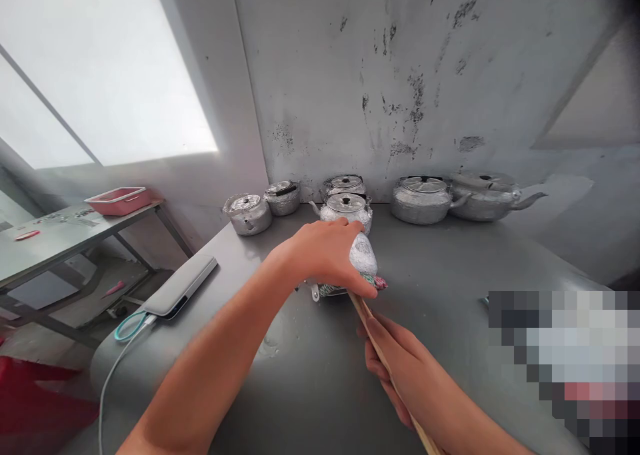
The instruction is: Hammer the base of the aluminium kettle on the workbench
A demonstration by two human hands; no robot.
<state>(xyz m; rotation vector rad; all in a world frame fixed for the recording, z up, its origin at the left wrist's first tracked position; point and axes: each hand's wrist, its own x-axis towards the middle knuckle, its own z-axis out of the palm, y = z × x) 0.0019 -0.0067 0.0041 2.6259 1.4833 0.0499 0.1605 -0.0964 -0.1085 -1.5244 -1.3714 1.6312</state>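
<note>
My left hand [325, 252] arches over a small silvery metal piece [364, 255] near the table's middle, its thumb and fingers spread around that piece. Under it lies a patterned cloth [381, 282] in green and pink, mostly covered by the hand. My right hand [395, 362] is closed around a long wooden stick [383, 352], whose upper end reaches the cloth below my left thumb. A metal bracket [315, 292] shows beside my left wrist. Just behind my left hand stands a dented kettle [346, 205].
More kettles stand along the wall, two at left [247, 215] and two at right [423, 202]. A grey power bank [180, 288] with a cable lies on the grey table [300, 382] at left. A side table bears a pink basket [120, 203]. The lower right is pixelated.
</note>
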